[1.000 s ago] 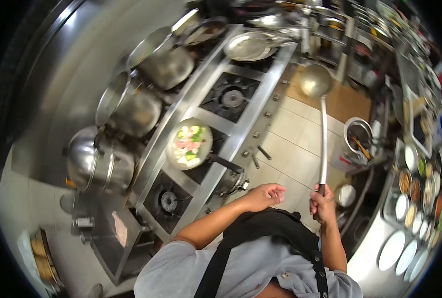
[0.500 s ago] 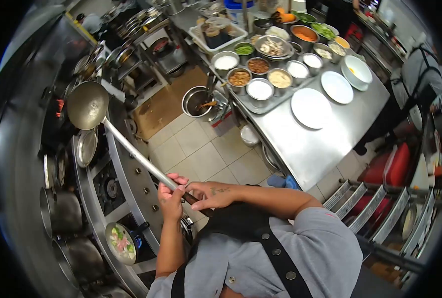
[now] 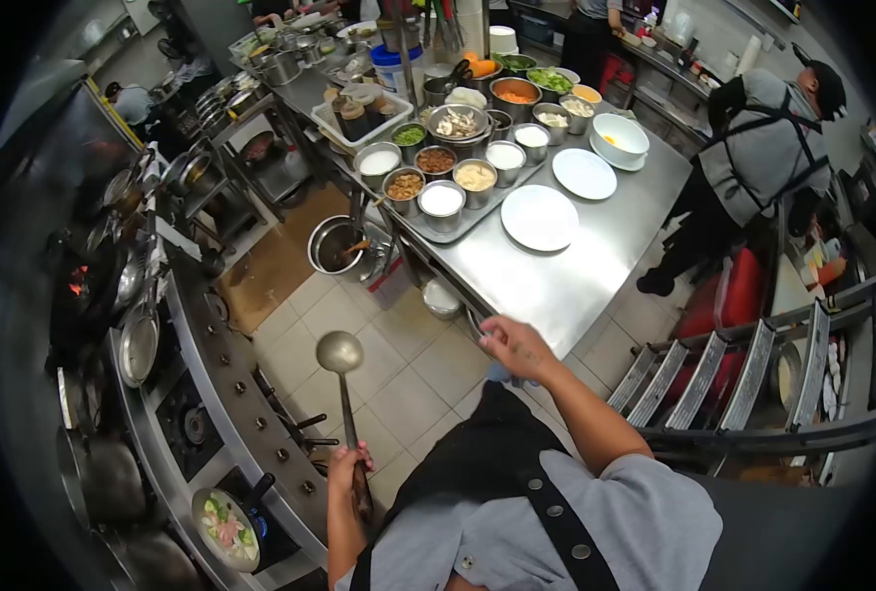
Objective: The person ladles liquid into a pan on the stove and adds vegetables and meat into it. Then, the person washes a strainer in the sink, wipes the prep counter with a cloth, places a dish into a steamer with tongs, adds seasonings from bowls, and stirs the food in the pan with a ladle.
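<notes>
A metal ladle point(image 3: 340, 353) with a round bowl and long handle points away from me over the tiled floor. My left hand point(image 3: 349, 467) is closed round its dark grip, between the stove and my apron. Off to the right, near the steel table's front corner, my right hand point(image 3: 515, 350) holds nothing, its fingers loosely bent and apart. At the lower left, a pan point(image 3: 226, 528) with pale pink and green pieces sits on a burner with a blue flame beside it.
Bowls of ingredients point(image 3: 443, 200) and white plates point(image 3: 539, 218) stand on the steel table point(image 3: 517, 286). A bucket point(image 3: 335, 245) is left of it. Pots point(image 3: 108, 478) line the stove's far side. A co-worker point(image 3: 763, 148) stands at right, near a slatted metal rack point(image 3: 664, 374).
The view has swung from the stove toward the table. The ladle passed from my right hand to my left, with both hands on it midway. Its bowl is now lower, over the floor.
</notes>
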`<state>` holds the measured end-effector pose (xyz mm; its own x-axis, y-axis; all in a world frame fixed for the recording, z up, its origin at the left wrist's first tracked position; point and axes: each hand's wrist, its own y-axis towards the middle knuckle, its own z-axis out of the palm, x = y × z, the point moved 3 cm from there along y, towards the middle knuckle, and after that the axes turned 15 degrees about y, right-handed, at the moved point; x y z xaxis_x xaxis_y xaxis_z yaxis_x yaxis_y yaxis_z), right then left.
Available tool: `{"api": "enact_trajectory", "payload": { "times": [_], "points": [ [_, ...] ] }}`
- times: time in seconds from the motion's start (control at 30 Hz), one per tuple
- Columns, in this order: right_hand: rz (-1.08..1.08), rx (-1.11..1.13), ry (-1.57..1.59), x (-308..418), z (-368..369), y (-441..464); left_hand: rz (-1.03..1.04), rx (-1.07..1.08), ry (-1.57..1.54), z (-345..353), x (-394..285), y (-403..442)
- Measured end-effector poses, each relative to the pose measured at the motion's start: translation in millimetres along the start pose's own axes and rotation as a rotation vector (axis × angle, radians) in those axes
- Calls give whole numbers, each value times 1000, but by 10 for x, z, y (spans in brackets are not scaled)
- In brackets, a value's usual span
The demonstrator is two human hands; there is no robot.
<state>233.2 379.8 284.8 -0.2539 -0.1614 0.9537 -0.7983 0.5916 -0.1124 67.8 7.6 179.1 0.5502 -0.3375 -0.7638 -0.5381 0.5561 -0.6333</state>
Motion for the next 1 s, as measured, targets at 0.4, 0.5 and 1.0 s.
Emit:
{"api": "enact_trajectory", "payload": {
  "times": [0.4,0.5,1.0],
  "points": [
    [-287,-547,38,265,-1382,2627,207,-48,134,1012,-1073,-747],
    [-329,-412,-35,113,-1415,3195,269,-82,165,1441,-1311,-840],
    [-391,-450,527,-200,-2136,3314,288,-10,181,2447,-1999,-677]
  ]
}}
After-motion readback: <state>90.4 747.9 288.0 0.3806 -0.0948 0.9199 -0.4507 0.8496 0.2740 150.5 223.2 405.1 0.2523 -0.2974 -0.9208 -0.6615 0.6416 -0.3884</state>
